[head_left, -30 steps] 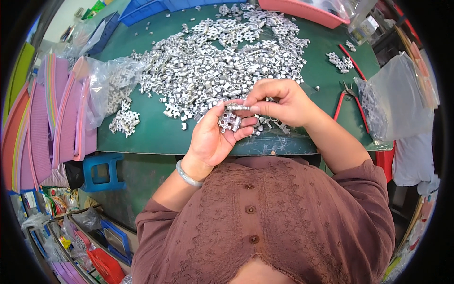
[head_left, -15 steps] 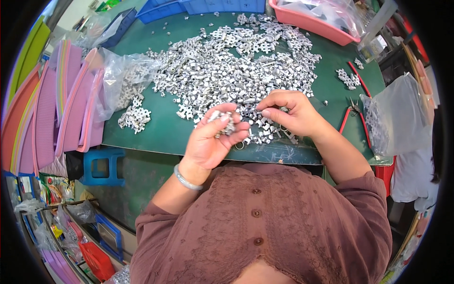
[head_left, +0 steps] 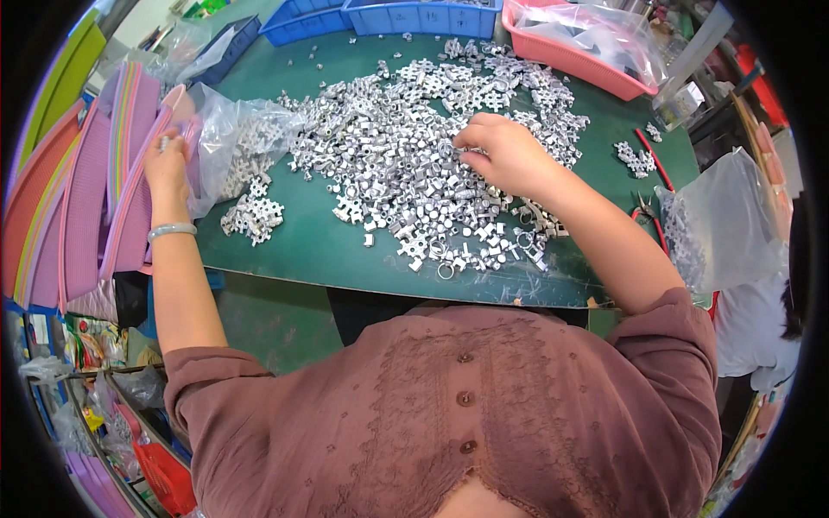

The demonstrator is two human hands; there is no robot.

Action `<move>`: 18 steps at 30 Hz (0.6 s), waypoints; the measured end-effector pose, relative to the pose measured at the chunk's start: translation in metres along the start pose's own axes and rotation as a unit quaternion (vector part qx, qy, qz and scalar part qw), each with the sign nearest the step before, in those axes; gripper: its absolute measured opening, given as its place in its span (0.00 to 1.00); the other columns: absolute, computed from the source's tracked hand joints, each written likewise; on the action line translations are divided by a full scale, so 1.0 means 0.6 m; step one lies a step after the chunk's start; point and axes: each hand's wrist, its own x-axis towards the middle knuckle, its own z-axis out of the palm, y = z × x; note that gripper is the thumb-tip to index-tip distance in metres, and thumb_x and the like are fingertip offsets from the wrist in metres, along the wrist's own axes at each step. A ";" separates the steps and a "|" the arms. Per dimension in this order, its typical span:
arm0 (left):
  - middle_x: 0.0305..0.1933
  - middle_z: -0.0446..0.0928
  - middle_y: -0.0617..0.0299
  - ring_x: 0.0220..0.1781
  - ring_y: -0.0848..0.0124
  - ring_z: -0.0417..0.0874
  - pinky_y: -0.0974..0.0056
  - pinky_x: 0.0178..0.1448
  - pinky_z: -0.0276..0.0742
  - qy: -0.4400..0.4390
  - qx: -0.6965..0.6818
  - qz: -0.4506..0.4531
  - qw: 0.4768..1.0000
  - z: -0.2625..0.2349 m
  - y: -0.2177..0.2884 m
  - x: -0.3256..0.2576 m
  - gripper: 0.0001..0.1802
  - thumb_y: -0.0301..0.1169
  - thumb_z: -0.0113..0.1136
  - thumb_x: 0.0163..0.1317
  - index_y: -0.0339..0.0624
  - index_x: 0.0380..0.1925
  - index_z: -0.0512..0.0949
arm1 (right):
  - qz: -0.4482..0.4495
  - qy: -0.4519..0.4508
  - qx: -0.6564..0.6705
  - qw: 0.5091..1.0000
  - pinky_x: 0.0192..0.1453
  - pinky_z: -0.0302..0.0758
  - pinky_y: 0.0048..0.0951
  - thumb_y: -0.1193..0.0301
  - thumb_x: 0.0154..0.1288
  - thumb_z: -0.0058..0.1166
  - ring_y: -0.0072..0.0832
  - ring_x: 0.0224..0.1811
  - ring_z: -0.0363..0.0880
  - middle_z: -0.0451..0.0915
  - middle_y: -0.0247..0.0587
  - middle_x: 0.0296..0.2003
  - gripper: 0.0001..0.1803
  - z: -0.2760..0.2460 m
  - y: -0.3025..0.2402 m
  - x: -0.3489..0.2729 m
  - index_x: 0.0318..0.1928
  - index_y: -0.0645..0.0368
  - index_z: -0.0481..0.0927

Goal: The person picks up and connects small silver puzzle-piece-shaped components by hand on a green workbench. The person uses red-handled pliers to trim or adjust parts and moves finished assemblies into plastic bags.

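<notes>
Cluttered workshop bench, green table top filling the middle, bins along the far edge.

Big heap of small silver metal parts spread across the centre of the table, stretching far-left to near-right. Stack of pink and purple trays standing on edge at the left, off the table side. Pink basket far right, crumpled clear plastic inside; contents under it unclear. Blue bins along the far edge, contents out of view. Clear plastic bag lying open at the left end of the table, cross-shaped metal pieces inside and a small cluster spilled just near its mouth. Second clear bag hanging at the right edge, grey parts showing through. Red-handled pliers at the right, just beside that bag.

Right hand resting on the far-right side of the heap, fingers curled together down into the parts, pinching at pieces; exact piece held not discernible. Heap directly under and left of this hand, so right hand clearly nearer.

Left hand stretched out left, well apart from the heap, fingers closed on the edge of a pink tray, just beside the bag. Pale bangle on that wrist.
</notes>
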 end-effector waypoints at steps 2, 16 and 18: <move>0.37 0.74 0.59 0.33 0.72 0.75 0.70 0.36 0.72 -0.069 -0.040 -0.082 0.993 0.014 -0.029 0.004 0.13 0.21 0.49 0.54 0.35 0.42 0.70 | -0.019 -0.015 -0.051 0.998 0.42 0.69 0.35 0.75 0.48 0.54 0.38 0.38 0.71 0.71 0.40 0.29 0.08 0.006 -0.004 0.013 0.33 0.58 0.76; 0.45 0.73 0.59 0.45 0.71 0.73 0.67 0.48 0.69 -0.278 -0.039 -0.153 0.948 0.056 -0.019 -0.051 0.17 0.29 0.44 0.61 0.37 0.50 0.67 | -0.030 -0.104 -0.096 0.989 0.41 0.69 0.36 0.74 0.50 0.52 0.39 0.37 0.71 0.71 0.41 0.29 0.03 -0.031 0.010 0.034 0.27 0.59 0.75; 0.46 0.73 0.60 0.46 0.71 0.73 0.68 0.49 0.68 -0.272 -0.046 -0.146 0.950 0.059 -0.021 -0.055 0.18 0.28 0.43 0.61 0.36 0.51 0.67 | -0.037 -0.104 -0.077 0.991 0.42 0.69 0.36 0.74 0.50 0.52 0.39 0.38 0.71 0.71 0.41 0.29 0.04 -0.019 -0.009 0.052 0.28 0.59 0.75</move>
